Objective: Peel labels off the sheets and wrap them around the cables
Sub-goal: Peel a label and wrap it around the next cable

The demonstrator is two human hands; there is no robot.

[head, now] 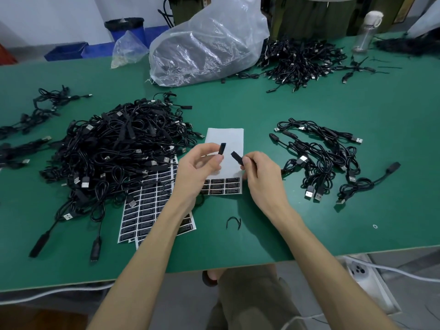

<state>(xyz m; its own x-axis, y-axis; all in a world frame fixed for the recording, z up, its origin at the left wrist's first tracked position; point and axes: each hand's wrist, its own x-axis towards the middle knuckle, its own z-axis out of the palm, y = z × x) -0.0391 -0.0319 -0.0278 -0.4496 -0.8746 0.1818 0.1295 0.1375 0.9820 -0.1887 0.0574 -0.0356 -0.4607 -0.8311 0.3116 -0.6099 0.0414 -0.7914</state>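
1. Holding both hands up over the table (238, 103): the left hand (197, 167) pinches a short black strip (222, 148) upright between thumb and fingers, and the right hand (259, 172) pinches a second black piece (236, 157) just beside it.
2. Hard to say from here whether those are two labels or the two ends of one label being wrapped. No cable shows clearly between the fingers.
3. Under the hands lies the sheet (226, 139), nearly stripped. It's bare white backing up top, with only a few rows of labels (221, 186) left at its near edge.
4. Full sheets (145, 208) wait under the left forearm, untouched by the look of them.
5. Now the score: a small spread of cables (321, 160) sits to the right, likely the finished lot. The big pile (114, 151) on the left dwarfs it, and another heap (300, 58) lies at the far edge beside a bag (207, 44).
6. My call is early days: one sheet is nearly used up and most cables are left to label.
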